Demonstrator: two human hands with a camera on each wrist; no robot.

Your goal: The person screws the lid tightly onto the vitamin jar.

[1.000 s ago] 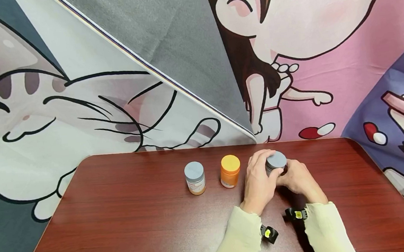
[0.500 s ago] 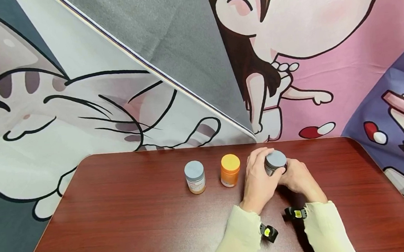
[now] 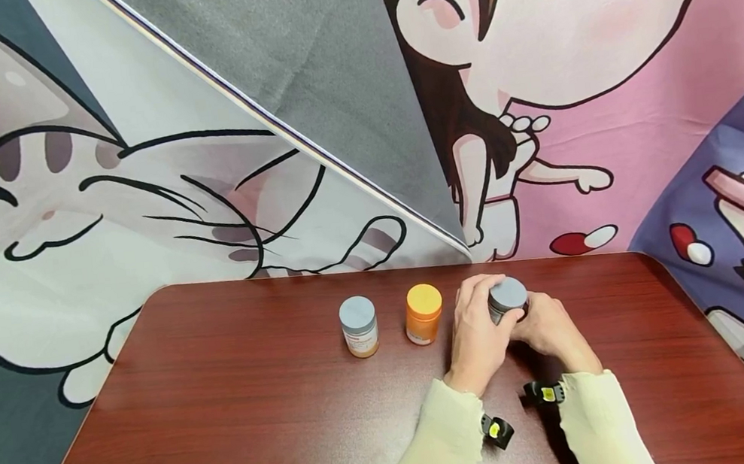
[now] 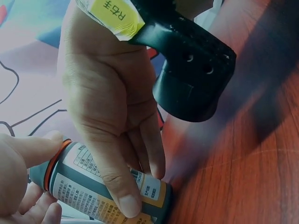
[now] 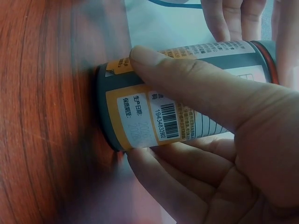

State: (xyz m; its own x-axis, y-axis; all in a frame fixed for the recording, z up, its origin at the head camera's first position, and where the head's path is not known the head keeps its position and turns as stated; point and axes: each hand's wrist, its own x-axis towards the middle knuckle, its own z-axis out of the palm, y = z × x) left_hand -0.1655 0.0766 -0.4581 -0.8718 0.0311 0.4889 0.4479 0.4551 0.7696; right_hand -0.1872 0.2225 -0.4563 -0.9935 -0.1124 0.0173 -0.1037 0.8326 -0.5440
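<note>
A pill bottle [image 3: 508,294] with a grey-blue cap is between both hands at the far right of the table in the head view. My left hand [image 3: 480,335] grips it around the cap, thumb in front. Lower down, my right hand [image 3: 552,325] holds the body; the right wrist view shows its thumb and fingers around the printed label [image 5: 140,114]. An orange ring [image 4: 52,168] shows just under the cap in the left wrist view. The bottle appears upright, its base close to the tabletop; whether it touches, I cannot tell.
Left of the hands stand an orange bottle [image 3: 424,316] with a yellow cap and a grey-capped bottle [image 3: 359,328] with a white label. The reddish-brown table [image 3: 247,404] meets a cartoon-printed cloth [image 3: 343,212] at its back edge. Wrist cameras [image 3: 497,430] hang near each other.
</note>
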